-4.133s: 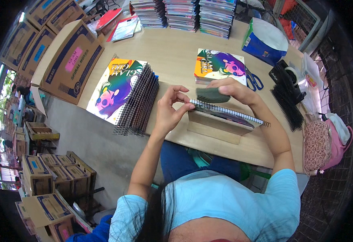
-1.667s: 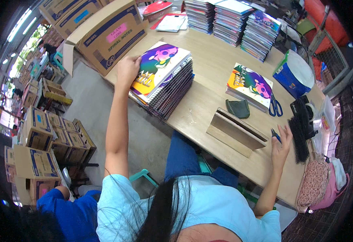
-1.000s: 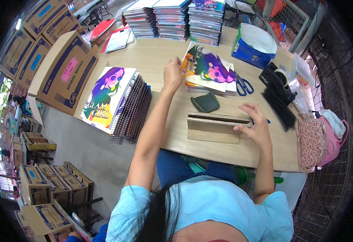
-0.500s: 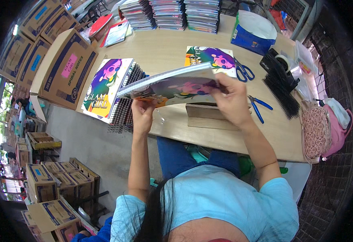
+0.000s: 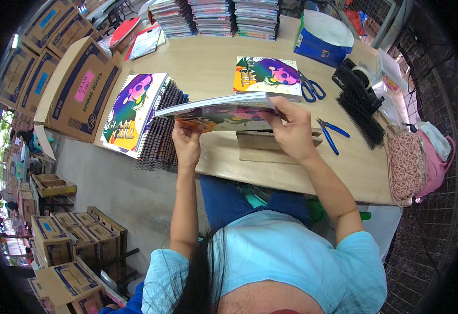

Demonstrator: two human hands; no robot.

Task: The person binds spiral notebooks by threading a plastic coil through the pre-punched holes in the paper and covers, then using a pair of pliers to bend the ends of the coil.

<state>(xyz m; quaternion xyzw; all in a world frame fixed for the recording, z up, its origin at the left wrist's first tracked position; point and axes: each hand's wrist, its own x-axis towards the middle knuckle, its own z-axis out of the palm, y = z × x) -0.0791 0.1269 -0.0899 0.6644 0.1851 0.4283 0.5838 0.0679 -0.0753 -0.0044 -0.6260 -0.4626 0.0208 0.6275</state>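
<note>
A notebook (image 5: 234, 116) with a colourful illustrated cover is raised above the table's front part, tilted so its page edges face up. My left hand (image 5: 188, 145) pinches its lower left corner, thumb on the cover. My right hand (image 5: 294, 131) grips its right end between thumb and fingers. Beneath it stands a slotted wooden holder (image 5: 263, 154), partly hidden by the notebook. To the left rises a pile of spiral notebooks (image 5: 129, 112) with black wire bindings. Another illustrated notebook (image 5: 265, 76) lies flat beyond my hands.
Blue-handled scissors (image 5: 312, 90), cutting pliers (image 5: 335, 133), a black tape dispenser (image 5: 357, 83) and black wire coils (image 5: 362, 123) lie on the right. Tall notebook stacks (image 5: 213, 18) and a blue package (image 5: 323, 47) stand behind. A carton (image 5: 77, 97) is left; a patterned pouch (image 5: 407, 165) sits right.
The notebook's right end has come down, so it is held more level. My right hand has lowered slightly with it. The whole view has shifted a little.
</note>
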